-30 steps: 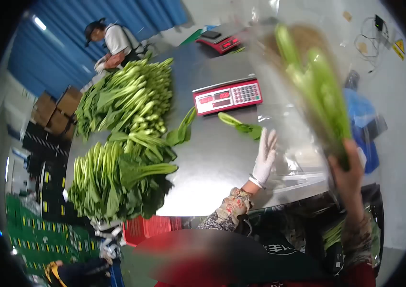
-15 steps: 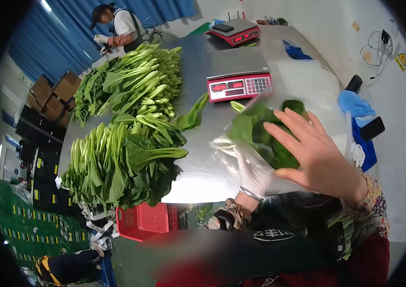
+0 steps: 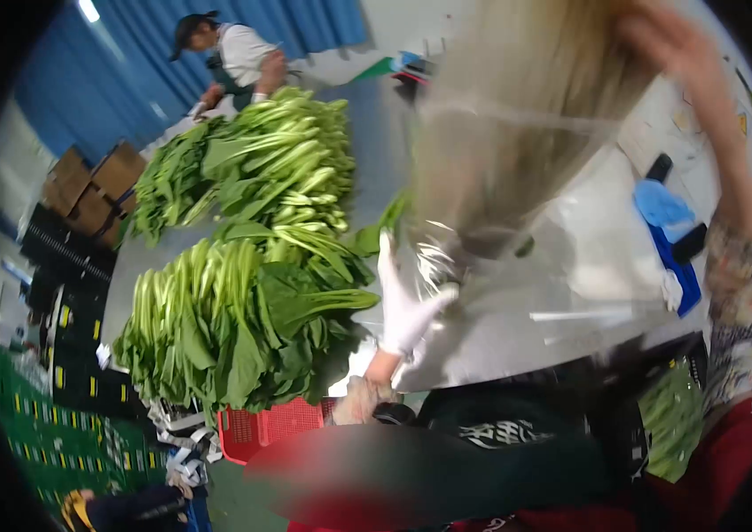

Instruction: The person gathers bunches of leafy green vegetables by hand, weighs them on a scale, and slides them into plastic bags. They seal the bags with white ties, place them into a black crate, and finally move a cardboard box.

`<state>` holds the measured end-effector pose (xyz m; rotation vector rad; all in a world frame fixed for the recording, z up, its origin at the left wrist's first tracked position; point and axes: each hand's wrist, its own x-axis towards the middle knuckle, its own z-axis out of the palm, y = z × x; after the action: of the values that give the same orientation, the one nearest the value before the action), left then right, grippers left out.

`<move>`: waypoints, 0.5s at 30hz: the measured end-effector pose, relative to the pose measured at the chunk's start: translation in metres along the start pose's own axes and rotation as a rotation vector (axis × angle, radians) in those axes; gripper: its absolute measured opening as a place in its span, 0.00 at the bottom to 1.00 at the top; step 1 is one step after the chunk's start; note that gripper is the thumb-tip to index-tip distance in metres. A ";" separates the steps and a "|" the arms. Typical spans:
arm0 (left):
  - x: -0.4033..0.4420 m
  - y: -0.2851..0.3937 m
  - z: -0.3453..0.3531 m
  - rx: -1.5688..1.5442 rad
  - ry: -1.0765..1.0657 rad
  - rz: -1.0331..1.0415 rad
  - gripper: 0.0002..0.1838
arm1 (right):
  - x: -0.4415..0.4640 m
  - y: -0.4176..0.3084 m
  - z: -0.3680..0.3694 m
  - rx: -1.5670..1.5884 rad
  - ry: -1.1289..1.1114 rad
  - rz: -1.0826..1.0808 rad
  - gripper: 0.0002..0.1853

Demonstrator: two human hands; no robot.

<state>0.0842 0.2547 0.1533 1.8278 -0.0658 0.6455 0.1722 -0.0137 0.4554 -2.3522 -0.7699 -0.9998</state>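
Note:
A large clear plastic bag point(image 3: 518, 133), smeared by motion and brownish inside, rises from the table's middle to the top edge of the view. Its narrow lower end lies between the thumb and fingers of my left hand point(image 3: 407, 306), which wears a white glove and has them spread apart. My right hand point(image 3: 669, 40), bare and blurred, is raised at the bag's upper right edge; its fingers cannot be made out. Left of my gloved hand lie leafy green stalks point(image 3: 190, 310) in a heap, with another heap point(image 3: 283, 164) behind. A loose leafy stalk point(image 3: 380, 230) is beside the glove.
A metal table point(image 3: 482, 346) bears clear plastic sheets point(image 3: 615, 248) on its right. Blue cloth point(image 3: 664, 208) and a dark phone point(image 3: 689, 244) lie at its right edge. Below the front edge is a red crate point(image 3: 270, 426). A person point(image 3: 238, 58) stands behind the far heap.
The bag has swung up, hiding the near scale. My right hand has moved from the leaves in front to the upper right. My left hand has shifted left and up.

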 end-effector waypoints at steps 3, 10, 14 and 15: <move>0.097 -0.040 0.029 -0.288 -0.210 -0.203 0.15 | 0.029 -0.024 -0.033 0.533 -0.019 -0.320 0.20; 0.106 -0.015 0.019 0.126 -0.407 0.682 0.26 | -0.036 0.117 0.176 0.532 0.159 0.133 0.16; -0.025 -0.105 0.008 0.620 -0.869 0.526 0.33 | -0.113 0.132 0.310 0.319 -0.029 0.110 0.20; -0.052 -0.112 0.000 0.595 -0.793 0.488 0.34 | -0.134 0.147 0.338 0.214 -0.189 0.166 0.22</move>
<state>0.0802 0.2809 0.0324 2.5839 -0.9549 0.2243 0.3570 0.0414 0.1145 -2.3001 -0.6982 -0.6012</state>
